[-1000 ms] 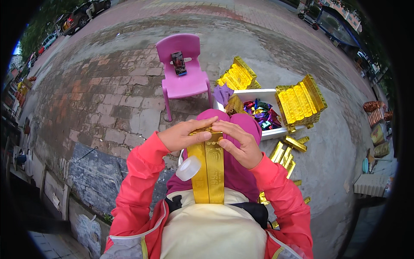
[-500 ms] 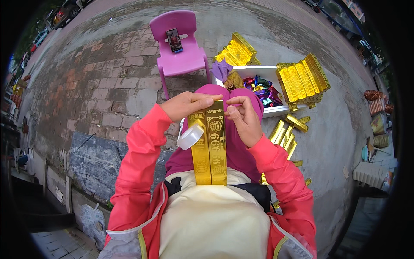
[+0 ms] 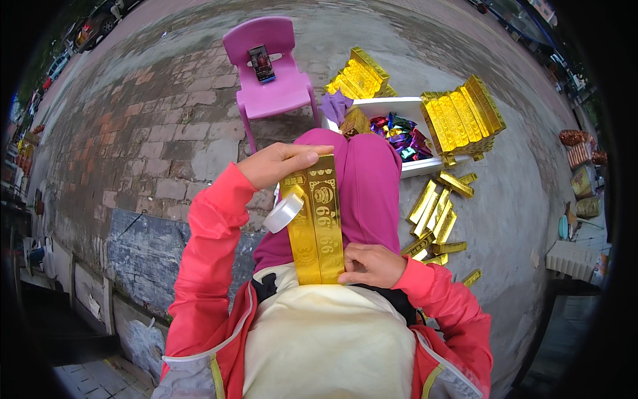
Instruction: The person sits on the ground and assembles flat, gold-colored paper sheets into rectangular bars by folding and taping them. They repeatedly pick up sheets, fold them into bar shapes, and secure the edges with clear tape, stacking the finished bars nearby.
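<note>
Head view: we see left hand [image 3: 282, 163] clamped on gold boxes [image 3: 312, 229], mid-frame; right hand [image 3: 373, 264] curled at lower corner, grip unclear. Probably light, slick, crushable; hold ends.

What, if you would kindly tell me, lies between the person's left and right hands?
In the head view, two long gold bars, side by side, stretch between the left hand and right hand.

The left hand [image 3: 282, 163] holds the far end of a long golden block [image 3: 318, 229] over the lap; the right hand [image 3: 375, 266] – its fingers bent – touches the near end, at the right edge; a tape roll [image 3: 284, 213] is at the block's left side; beyond the knees, a white box [image 3: 420, 167] contains colourful foil pieces [image 3: 402, 136].
</note>
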`<state>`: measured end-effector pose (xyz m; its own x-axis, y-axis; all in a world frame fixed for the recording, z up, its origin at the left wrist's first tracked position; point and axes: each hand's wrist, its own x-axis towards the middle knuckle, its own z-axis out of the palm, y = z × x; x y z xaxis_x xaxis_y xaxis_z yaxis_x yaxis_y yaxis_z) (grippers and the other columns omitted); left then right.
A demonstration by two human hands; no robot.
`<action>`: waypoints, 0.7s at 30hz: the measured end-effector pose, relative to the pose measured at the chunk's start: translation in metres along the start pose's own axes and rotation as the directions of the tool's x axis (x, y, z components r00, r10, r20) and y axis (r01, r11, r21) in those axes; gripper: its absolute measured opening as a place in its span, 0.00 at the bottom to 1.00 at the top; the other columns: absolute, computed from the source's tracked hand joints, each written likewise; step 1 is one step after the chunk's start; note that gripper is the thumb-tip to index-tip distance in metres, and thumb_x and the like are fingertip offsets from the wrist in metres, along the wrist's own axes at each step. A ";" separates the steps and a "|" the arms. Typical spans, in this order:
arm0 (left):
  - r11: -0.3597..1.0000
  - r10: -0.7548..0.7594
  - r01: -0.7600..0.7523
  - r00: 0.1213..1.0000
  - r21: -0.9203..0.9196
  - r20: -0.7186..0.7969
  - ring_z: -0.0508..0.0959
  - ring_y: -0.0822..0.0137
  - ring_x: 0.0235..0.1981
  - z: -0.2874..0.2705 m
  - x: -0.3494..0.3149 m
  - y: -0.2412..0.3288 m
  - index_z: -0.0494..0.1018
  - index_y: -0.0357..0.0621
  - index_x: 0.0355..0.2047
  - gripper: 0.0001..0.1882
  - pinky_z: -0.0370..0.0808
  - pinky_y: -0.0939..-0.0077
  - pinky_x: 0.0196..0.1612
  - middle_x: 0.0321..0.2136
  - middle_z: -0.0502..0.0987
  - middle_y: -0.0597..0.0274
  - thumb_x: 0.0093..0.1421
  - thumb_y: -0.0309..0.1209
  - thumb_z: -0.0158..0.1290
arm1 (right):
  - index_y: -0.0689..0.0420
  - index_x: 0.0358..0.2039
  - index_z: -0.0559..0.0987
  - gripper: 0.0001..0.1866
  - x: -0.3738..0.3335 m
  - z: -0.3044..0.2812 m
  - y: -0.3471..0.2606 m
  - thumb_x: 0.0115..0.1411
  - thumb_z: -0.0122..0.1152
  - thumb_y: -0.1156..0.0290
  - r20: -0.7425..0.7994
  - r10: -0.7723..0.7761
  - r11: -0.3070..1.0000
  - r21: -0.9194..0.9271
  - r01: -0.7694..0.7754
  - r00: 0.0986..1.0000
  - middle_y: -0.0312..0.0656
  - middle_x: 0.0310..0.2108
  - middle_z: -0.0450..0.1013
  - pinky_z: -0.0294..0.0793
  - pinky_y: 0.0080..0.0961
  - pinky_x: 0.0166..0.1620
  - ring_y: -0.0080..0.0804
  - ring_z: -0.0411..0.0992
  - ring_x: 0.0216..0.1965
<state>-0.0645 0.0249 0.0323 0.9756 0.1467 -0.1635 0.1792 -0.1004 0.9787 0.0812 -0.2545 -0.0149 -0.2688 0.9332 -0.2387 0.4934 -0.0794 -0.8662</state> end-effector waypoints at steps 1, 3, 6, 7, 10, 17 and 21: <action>0.999 0.028 -0.028 1.000 0.033 0.005 0.69 0.72 0.60 0.000 -0.001 0.002 0.66 0.41 0.66 0.27 0.64 0.73 0.64 0.60 0.72 0.61 0.73 0.44 0.45 | 0.60 0.35 0.71 0.22 -0.002 -0.001 0.002 0.61 0.66 0.53 -0.015 -0.013 1.000 -0.023 0.012 1.000 0.46 0.33 0.71 0.71 0.38 0.36 0.45 0.73 0.33; 0.992 0.090 -0.092 0.996 0.087 0.026 0.69 0.71 0.60 0.000 -0.009 0.004 0.66 0.40 0.66 0.27 0.63 0.72 0.65 0.61 0.72 0.60 0.74 0.44 0.44 | 0.60 0.40 0.71 0.25 -0.007 -0.001 0.005 0.59 0.69 0.52 -0.056 0.012 1.000 0.006 -0.011 0.998 0.46 0.37 0.71 0.73 0.35 0.40 0.42 0.73 0.37; 0.981 0.138 -0.135 0.990 0.139 -0.008 0.67 0.63 0.64 0.001 -0.020 0.008 0.66 0.38 0.65 0.27 0.60 0.68 0.67 0.63 0.70 0.55 0.73 0.42 0.44 | 0.63 0.55 0.68 0.39 -0.012 0.002 0.011 0.54 0.74 0.48 -0.108 0.165 0.974 0.175 -0.145 0.980 0.51 0.48 0.72 0.76 0.31 0.50 0.40 0.75 0.45; 0.979 0.146 -0.140 0.989 0.145 -0.027 0.67 0.61 0.65 0.001 -0.024 0.009 0.67 0.38 0.64 0.26 0.59 0.67 0.67 0.63 0.70 0.54 0.73 0.41 0.44 | 0.64 0.57 0.67 0.41 -0.012 0.006 0.012 0.55 0.73 0.48 -0.078 0.158 0.976 0.166 -0.143 0.984 0.52 0.50 0.71 0.75 0.33 0.51 0.42 0.75 0.46; 0.970 0.146 -0.133 0.988 0.205 -0.052 0.64 0.60 0.68 0.001 -0.033 0.011 0.67 0.39 0.65 0.26 0.54 0.65 0.70 0.65 0.68 0.54 0.73 0.41 0.43 | 0.69 0.63 0.63 0.44 -0.012 0.013 0.016 0.60 0.66 0.47 0.047 0.166 0.986 0.008 -0.166 0.985 0.57 0.58 0.69 0.71 0.39 0.57 0.49 0.72 0.52; 0.955 0.172 -0.150 0.983 0.256 -0.066 0.63 0.60 0.68 0.000 -0.037 0.013 0.67 0.41 0.65 0.26 0.52 0.65 0.70 0.65 0.68 0.56 0.73 0.42 0.42 | 0.73 0.61 0.65 0.34 -0.017 0.038 0.001 0.63 0.56 0.59 0.003 0.105 0.917 -0.386 -0.096 0.994 0.62 0.57 0.68 0.63 0.44 0.61 0.54 0.67 0.58; 0.959 0.166 -0.143 0.983 0.246 -0.075 0.63 0.61 0.68 0.002 -0.038 0.015 0.67 0.42 0.65 0.26 0.53 0.65 0.70 0.65 0.69 0.56 0.73 0.42 0.43 | 0.75 0.59 0.66 0.30 -0.013 0.046 -0.004 0.61 0.52 0.67 -0.016 0.072 0.829 -0.556 -0.068 0.997 0.63 0.57 0.69 0.65 0.43 0.59 0.56 0.69 0.55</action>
<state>-0.0987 0.0159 0.0528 0.9795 0.2010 0.0109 0.0634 -0.3591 0.9312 0.0450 -0.2823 -0.0285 -0.2195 0.9305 -0.2931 0.8868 0.0651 -0.4575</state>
